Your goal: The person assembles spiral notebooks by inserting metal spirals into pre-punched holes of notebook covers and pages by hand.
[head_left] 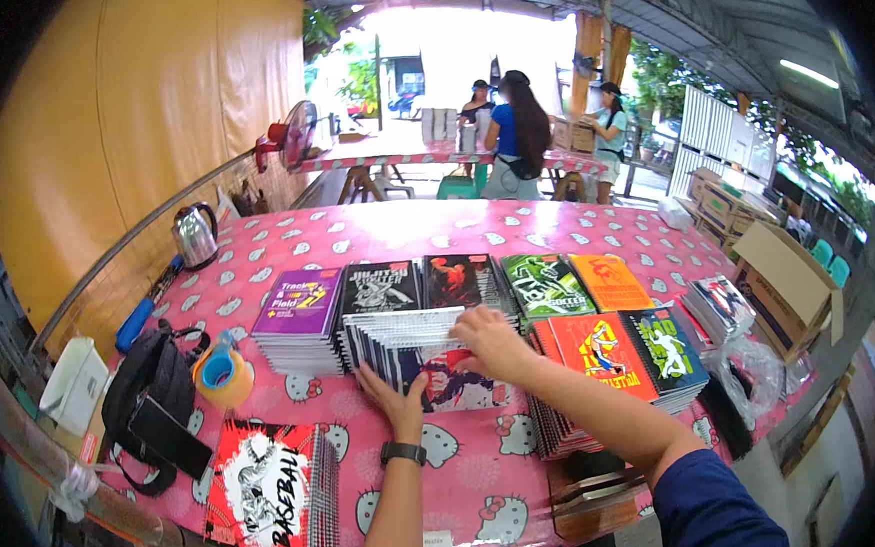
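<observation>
At the middle of the table, a fanned stack of spiral notebooks (431, 326) has white wire edges along its far side. The cover nearest me is dark blue, white and red. My left hand (397, 398), with a dark watch on its wrist, grips the stack's left side, thumb toward the front. On the right side, my right hand (492, 345) closes its bent fingers on the notebooks; its fingertips are partly hidden. Behind lie two piles of black-covered notebooks (382, 287), with a purple-covered pile (297, 304) to their left. Green-covered notebooks (546, 285) and orange-covered ones (603, 352) lie to the right.
Red-and-white notebooks (266, 495) lie front left, near a tape dispenser (225, 372) and a black bag (154, 396). A kettle (195, 236) stands back left. An open cardboard box (784, 287) and crumpled clear plastic (749, 375) are at right. People (519, 133) stand at a farther table.
</observation>
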The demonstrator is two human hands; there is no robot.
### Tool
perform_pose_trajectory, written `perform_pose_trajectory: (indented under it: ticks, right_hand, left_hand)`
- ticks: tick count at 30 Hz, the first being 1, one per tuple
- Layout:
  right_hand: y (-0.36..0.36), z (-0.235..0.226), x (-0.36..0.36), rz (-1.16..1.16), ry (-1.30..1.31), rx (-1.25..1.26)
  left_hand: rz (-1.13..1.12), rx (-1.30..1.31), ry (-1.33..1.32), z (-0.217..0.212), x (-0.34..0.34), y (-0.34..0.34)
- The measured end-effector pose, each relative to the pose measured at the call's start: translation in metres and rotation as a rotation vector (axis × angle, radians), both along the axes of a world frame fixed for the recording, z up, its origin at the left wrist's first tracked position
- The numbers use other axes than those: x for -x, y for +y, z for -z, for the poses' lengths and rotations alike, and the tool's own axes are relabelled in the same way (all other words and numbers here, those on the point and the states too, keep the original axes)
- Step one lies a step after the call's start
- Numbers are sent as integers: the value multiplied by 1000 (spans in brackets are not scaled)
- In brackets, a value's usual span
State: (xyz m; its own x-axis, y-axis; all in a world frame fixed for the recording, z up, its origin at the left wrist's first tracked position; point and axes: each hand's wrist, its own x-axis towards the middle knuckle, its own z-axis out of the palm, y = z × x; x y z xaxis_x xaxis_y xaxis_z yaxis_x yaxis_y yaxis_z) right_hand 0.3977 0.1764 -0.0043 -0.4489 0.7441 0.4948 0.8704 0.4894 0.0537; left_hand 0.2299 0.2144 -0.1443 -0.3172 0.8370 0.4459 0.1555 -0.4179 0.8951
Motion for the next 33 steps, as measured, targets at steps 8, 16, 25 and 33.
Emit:
perform_pose_trajectory:
  ticks: [8,16,25,33]
  right_hand:
    - [11,9,-3,-8,121,-59]
    - [-19,-29,-1,-54,182,-89]
    - [-165,-97,-40,141,855,271]
    - [-275,2,-97,80,1401,518]
  left_hand:
    - [53,-57,28,5,-1,4]
    - [-94,-266,294,-50,8,-24]
    - [544,-111,-126,-127,38,-112]
    - [759,-74,-248,-160,-26,-205]
